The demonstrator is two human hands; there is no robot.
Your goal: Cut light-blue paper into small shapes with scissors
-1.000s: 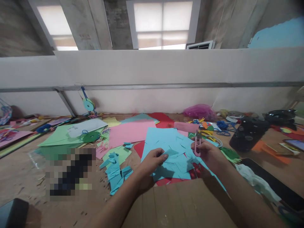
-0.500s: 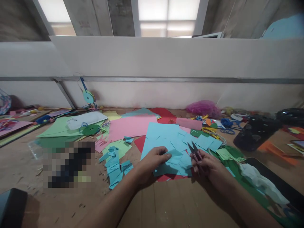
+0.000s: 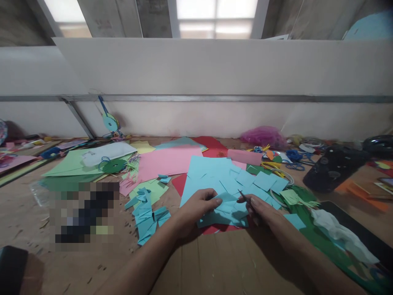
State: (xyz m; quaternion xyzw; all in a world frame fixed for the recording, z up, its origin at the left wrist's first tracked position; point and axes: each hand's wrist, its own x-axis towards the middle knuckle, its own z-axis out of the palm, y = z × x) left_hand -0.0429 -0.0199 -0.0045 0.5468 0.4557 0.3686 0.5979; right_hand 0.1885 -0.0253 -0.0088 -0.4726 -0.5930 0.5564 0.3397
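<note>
L hand (image 3: 201, 209), ctr of frame, is closed in a pinch, thumb over fingers, on a small blue piece (image 3: 224, 199). R hand (image 3: 260, 211), just R of ctr, grips scissors (image 3: 242, 194), blades pointing up-L toward the piece; can't tell if blades are apart. Both hands are over/near a blue sheet (image 3: 201, 169), mid-frame, w/ loose cut bits on it. Blue squares (image 3: 264, 180) lie at its R edge. Red paper (image 3: 211, 230) shows under its near edge.

Lower L of ctr: pile of folded blue bits (image 3: 144, 223), partly on pale green paper. Pink sheet (image 3: 166, 163) behind, above ctr. Mid-L: green sheets (image 3: 63, 164) w/ white packet (image 3: 109, 153) on top. R side: dark bottle (image 3: 336, 168), tilted; white cloth (image 3: 340, 234) below it, lower R. Magenta bag (image 3: 264, 136) by the wall, upper R of ctr. Cardboard (image 3: 215, 262) at btm ctr.
</note>
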